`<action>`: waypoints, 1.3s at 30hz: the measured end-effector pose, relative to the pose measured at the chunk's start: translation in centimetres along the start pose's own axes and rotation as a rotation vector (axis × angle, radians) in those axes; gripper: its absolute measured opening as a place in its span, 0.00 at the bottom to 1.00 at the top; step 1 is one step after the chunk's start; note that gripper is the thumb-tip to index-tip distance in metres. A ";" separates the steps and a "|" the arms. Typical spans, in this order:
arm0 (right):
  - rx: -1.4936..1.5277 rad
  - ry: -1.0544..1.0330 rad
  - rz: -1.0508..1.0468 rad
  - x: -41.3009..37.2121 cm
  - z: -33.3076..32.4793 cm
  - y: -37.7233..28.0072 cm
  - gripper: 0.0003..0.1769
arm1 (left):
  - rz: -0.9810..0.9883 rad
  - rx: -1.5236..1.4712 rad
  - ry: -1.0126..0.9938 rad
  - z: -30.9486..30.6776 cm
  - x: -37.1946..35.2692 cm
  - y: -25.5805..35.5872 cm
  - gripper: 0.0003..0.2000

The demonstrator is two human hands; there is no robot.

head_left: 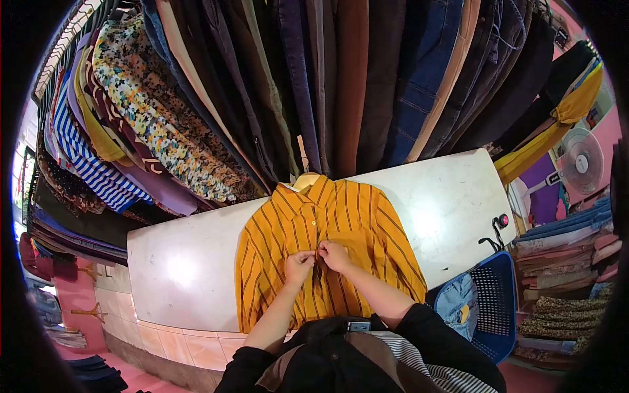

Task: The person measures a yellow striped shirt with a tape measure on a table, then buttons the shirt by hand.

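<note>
A mustard-yellow shirt (pixel 347 226) with dark stripes lies front up on a white tabletop, its collar pointing away from me. A wooden hanger (pixel 306 180) shows inside the collar. Both hands meet at the front opening, below the upper buttons. My left hand (pixel 300 267) is closed in a pinch on the placket from the left side. My right hand (pixel 334 255) pinches the placket from the right, its fingertips close to the left ones. The small bit between the fingertips, perhaps a button, is hidden.
Trousers (pixel 367 85) hang in a dense row behind the white table (pixel 452 196). Patterned tops (pixel 144 98) hang at the left. A blue basket (pixel 495 308) holding denim stands at the right, near folded clothes (pixel 563 262) in stacks and a fan (pixel 582 160).
</note>
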State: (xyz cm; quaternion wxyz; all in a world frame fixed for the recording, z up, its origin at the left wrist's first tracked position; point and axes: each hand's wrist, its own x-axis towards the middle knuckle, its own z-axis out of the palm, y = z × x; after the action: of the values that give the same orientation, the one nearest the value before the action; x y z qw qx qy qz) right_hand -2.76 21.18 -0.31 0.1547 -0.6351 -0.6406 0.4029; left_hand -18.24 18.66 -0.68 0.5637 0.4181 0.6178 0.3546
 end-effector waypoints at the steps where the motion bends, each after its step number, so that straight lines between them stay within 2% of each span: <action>1: 0.008 0.005 0.006 0.0 0.1 -0.1 0.06 | -0.017 -0.045 -0.006 0.1 -0.1 0.2 0.09; 13: 0.138 0.020 0.041 0.1 0.0 -0.1 0.08 | 0.154 0.201 0.130 1.5 0.2 0.0 0.06; 19: 0.173 0.096 -0.009 -0.1 0.1 0.0 0.10 | -0.024 0.099 0.088 1.4 0.4 -0.5 0.04; 22: 0.230 0.099 -0.026 -0.4 -0.1 0.0 0.11 | -0.298 -0.109 -0.015 1.0 0.4 1.4 0.03; 26: 0.320 0.082 -0.027 -0.7 -0.6 -0.3 0.12 | -0.431 -0.234 -0.257 -0.8 1.8 1.1 0.03; 30: 0.345 0.080 -0.027 -2.2 -3.0 -1.9 0.12 | -0.211 -0.072 -0.110 0.2 -0.5 2.7 0.04; 32: 0.325 0.166 -0.139 -2.7 -2.5 -0.6 0.12 | -0.096 0.062 -0.074 0.1 -1.9 2.3 0.07; 34: 0.283 0.279 -0.233 -4.0 -2.1 0.1 0.10 | 0.054 0.294 -0.104 -0.3 -4.4 3.1 0.09; 35: 0.288 0.215 -0.207 -5.0 -1.9 0.1 0.10 | 0.132 0.408 -0.122 -0.5 -5.4 3.1 0.10; 37: 0.300 0.092 -0.150 -7.2 -1.4 -0.1 0.10 | 0.118 0.412 -0.162 -0.5 -6.4 1.0 0.13; 39: 0.240 0.131 -0.183 -8.5 0.3 0.5 0.10 | 0.137 0.455 -0.184 -0.4 -7.2 0.3 0.14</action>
State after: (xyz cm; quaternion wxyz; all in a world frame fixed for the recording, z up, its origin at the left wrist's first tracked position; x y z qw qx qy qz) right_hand -1.38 13.06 1.79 0.3069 -0.5760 -0.6315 0.4187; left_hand -18.46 12.24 2.53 0.4835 0.6056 0.5981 0.2041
